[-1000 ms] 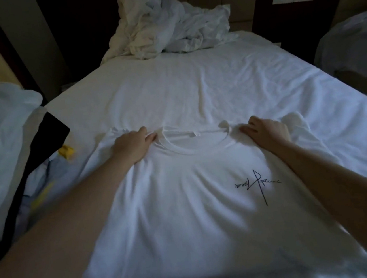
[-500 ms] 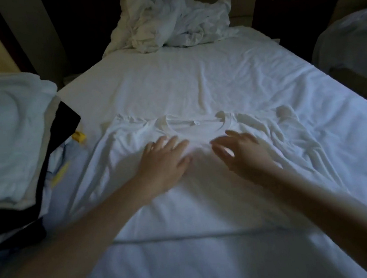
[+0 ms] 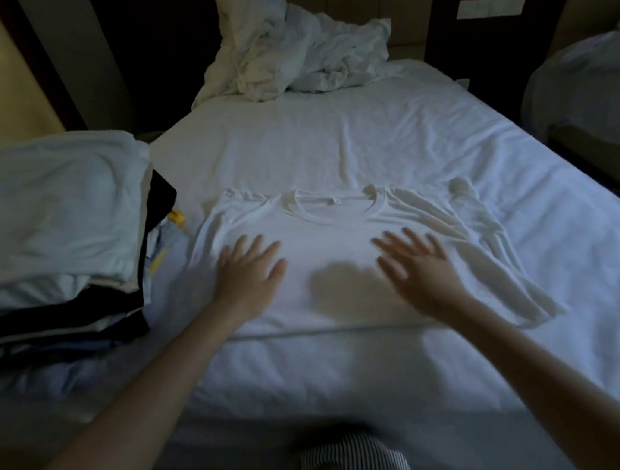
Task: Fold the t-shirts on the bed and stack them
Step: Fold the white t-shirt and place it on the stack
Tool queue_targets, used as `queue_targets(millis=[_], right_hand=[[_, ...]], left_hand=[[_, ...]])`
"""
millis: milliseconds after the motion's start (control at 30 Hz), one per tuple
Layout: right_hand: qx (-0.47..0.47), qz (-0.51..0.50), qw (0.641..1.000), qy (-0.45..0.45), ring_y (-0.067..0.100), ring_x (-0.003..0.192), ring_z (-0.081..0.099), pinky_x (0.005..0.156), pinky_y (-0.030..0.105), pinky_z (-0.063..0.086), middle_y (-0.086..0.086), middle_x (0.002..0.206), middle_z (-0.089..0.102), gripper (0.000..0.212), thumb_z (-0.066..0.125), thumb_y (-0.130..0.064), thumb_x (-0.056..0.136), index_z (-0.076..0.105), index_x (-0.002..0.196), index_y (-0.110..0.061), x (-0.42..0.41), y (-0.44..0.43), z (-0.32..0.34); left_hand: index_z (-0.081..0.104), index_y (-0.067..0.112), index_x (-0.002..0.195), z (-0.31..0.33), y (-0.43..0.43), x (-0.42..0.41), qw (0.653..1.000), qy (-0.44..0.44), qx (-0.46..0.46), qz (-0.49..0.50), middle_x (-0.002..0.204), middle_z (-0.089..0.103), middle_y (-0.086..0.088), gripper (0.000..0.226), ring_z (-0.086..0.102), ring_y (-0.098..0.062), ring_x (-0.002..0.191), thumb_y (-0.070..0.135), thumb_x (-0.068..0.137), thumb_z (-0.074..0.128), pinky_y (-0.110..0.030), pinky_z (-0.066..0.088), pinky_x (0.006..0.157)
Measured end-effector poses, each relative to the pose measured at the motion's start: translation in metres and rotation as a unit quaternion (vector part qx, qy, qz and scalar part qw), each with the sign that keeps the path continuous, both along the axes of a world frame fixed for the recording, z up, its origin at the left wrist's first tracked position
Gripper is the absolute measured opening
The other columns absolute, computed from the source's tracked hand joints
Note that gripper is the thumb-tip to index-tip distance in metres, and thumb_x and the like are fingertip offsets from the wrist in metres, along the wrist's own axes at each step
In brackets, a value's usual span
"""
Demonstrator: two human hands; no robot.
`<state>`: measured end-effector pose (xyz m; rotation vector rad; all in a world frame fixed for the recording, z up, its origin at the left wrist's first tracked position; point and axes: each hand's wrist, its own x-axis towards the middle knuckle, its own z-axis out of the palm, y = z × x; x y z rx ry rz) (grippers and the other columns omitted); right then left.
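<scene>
A white t-shirt lies spread flat on the bed, collar pointing away from me, its right side wrinkled. My left hand rests flat on the shirt's left chest with fingers straight and spread. My right hand is over the shirt's right chest, fingers spread and blurred; whether it touches the cloth is unclear. A stack of folded t-shirts, pale blue on top with black and white layers below, sits at the bed's left edge.
A crumpled heap of white clothes lies at the head of the bed against the padded headboard. A second bed stands to the right across a dark gap. A small yellow item shows beside the stack.
Both hands let go of the shirt's shoulders, came down to its chest and then slid apart, left hand leftward and right hand rightward. The view pulled back from the bed.
</scene>
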<state>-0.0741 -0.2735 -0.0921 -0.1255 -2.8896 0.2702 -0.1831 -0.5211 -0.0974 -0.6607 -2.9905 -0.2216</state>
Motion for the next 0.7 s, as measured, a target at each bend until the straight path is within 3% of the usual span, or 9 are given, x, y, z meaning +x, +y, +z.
queue_targets(millis=[67,167,267,333,400,500,567,633,700], right_hand=[[0.028,0.056,0.996,-0.061,0.020,0.145,0.012,0.116,0.038,0.002,-0.014,0.154,0.022,0.084,-0.006,-0.067,0.071,0.027,0.143,-0.042,0.019,-0.023,-0.011],[0.046,0.011,0.993,-0.109,0.016,0.146,0.004,0.115,0.036,0.001,-0.017,0.156,0.010,0.080,-0.010,-0.068,0.071,0.014,0.144,-0.047,0.045,-0.009,-0.024],[0.034,-0.077,0.988,-0.127,0.014,0.146,0.001,0.116,0.039,-0.003,-0.014,0.157,0.005,0.052,0.009,-0.058,0.094,0.012,0.145,-0.047,0.062,0.010,-0.027],[0.011,-0.107,0.985,-0.138,0.016,0.146,-0.001,0.115,0.043,-0.005,-0.011,0.158,0.005,0.048,0.018,-0.049,0.099,0.015,0.146,-0.042,0.067,0.004,-0.025],[-0.020,-0.119,0.986,-0.116,0.023,0.144,0.008,0.114,0.044,0.001,-0.004,0.156,0.019,0.045,0.021,-0.043,0.099,0.029,0.143,-0.031,0.071,-0.016,-0.022],[-0.105,-0.139,0.985,0.014,0.030,0.121,0.042,0.100,0.037,0.029,0.006,0.127,0.054,0.034,0.036,-0.034,0.095,0.057,0.116,-0.017,0.083,-0.058,-0.017],[-0.221,-0.155,0.961,0.058,0.029,0.098,0.053,0.080,0.033,0.038,0.008,0.100,0.062,0.018,0.048,-0.027,0.092,0.060,0.092,-0.014,0.090,-0.088,-0.008],[-0.344,-0.169,0.923,0.031,0.024,0.067,0.048,0.060,0.032,0.032,0.005,0.065,0.050,0.023,0.050,-0.022,0.087,0.045,0.066,-0.015,0.090,-0.111,-0.003],[-0.496,-0.194,0.846,0.007,0.022,0.056,0.038,0.057,0.030,0.031,0.006,0.054,0.038,0.029,0.051,-0.016,0.084,0.040,0.057,-0.012,0.083,-0.127,-0.001]], left_hand=[[0.021,0.046,0.146,-0.011,0.005,0.031,0.998,-0.021,-0.008,-0.065,0.159,0.011,0.011,0.085,0.006,-0.017,0.146,0.071,0.069,-0.006,-0.043,0.003,0.115],[0.012,0.052,0.145,-0.027,-0.028,0.043,0.999,-0.039,-0.013,-0.019,0.159,0.004,0.014,0.086,0.002,-0.016,0.147,0.074,0.064,-0.007,-0.044,0.001,0.116],[0.006,0.049,0.146,-0.027,-0.047,0.039,0.997,-0.062,-0.020,0.041,0.160,-0.001,0.009,0.072,-0.002,-0.019,0.147,0.072,0.078,0.002,-0.039,-0.003,0.117],[0.003,0.047,0.147,-0.026,-0.044,0.042,0.996,-0.067,-0.036,0.048,0.160,-0.005,0.008,0.059,-0.004,-0.021,0.147,0.065,0.092,0.011,-0.040,-0.004,0.117],[0.002,0.045,0.148,-0.022,-0.040,0.045,0.995,-0.078,-0.041,0.049,0.160,-0.008,0.007,0.055,-0.007,-0.023,0.146,0.058,0.096,0.015,-0.042,-0.005,0.117],[0.004,0.037,0.150,-0.009,-0.035,0.044,0.992,-0.106,-0.064,0.038,0.160,-0.006,-0.001,0.058,-0.004,-0.029,0.146,0.056,0.097,0.016,-0.045,-0.001,0.116],[0.011,0.028,0.151,0.005,-0.026,0.041,0.989,-0.118,-0.083,0.030,0.159,0.005,-0.009,0.063,0.007,-0.033,0.144,0.056,0.096,0.021,-0.045,0.009,0.115],[0.023,0.019,0.149,0.016,-0.013,0.036,0.988,-0.115,-0.101,0.016,0.155,0.019,-0.013,0.063,0.020,-0.033,0.140,0.055,0.097,0.024,-0.043,0.019,0.113],[0.034,0.017,0.144,0.025,0.000,0.030,0.987,-0.124,-0.101,-0.008,0.150,0.030,-0.012,0.060,0.028,-0.034,0.136,0.054,0.097,0.027,-0.043,0.026,0.111]])
